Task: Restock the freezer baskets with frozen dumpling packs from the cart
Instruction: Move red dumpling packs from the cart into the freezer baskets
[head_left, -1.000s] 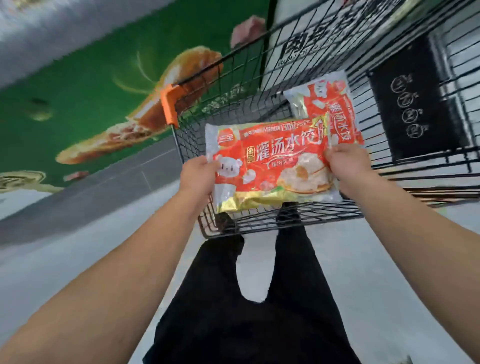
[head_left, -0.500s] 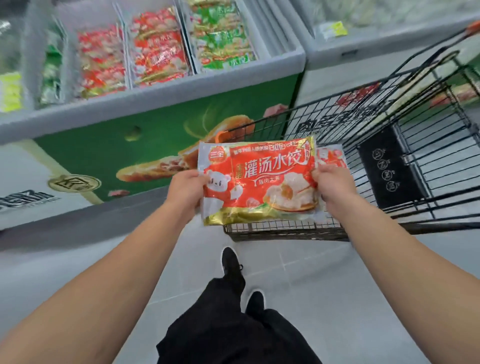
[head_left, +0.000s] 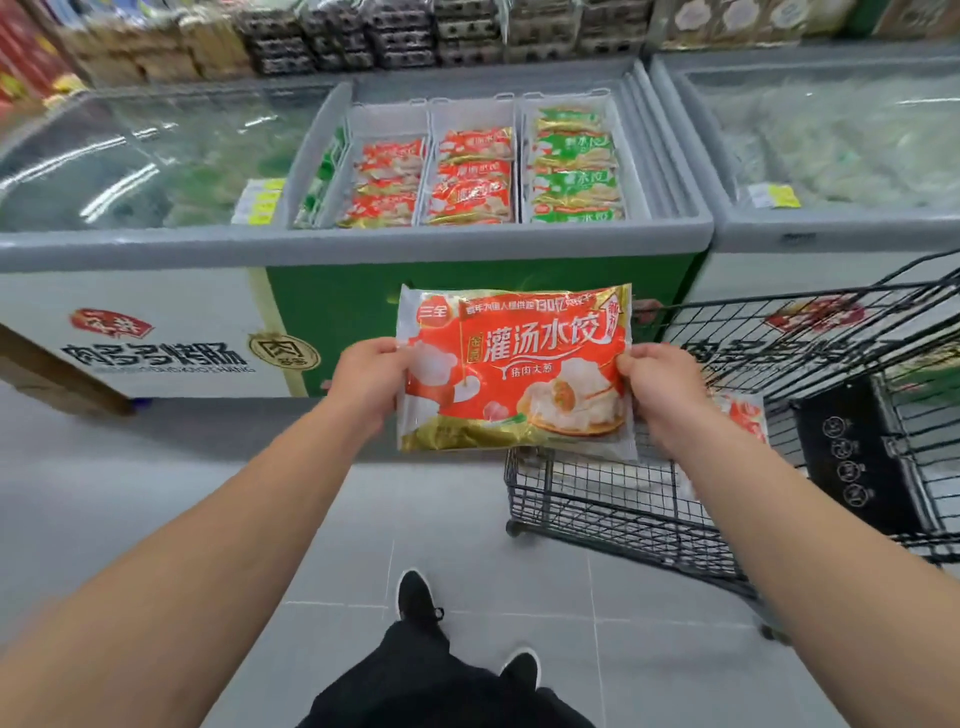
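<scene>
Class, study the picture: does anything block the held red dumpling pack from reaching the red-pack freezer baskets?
Nothing visible does: the red dumpling pack faces open baskets, with only the freezer rim to lift over.

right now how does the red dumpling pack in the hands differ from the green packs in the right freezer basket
The red plastic dumpling pack is mostly red-orange with a gold lower band; the green dumpling packs are mostly green. The red pack is gripped at its side edges by the left hand and right hand, outside the freezer; the green packs lie stacked in their basket. Both show gold trim.
</scene>
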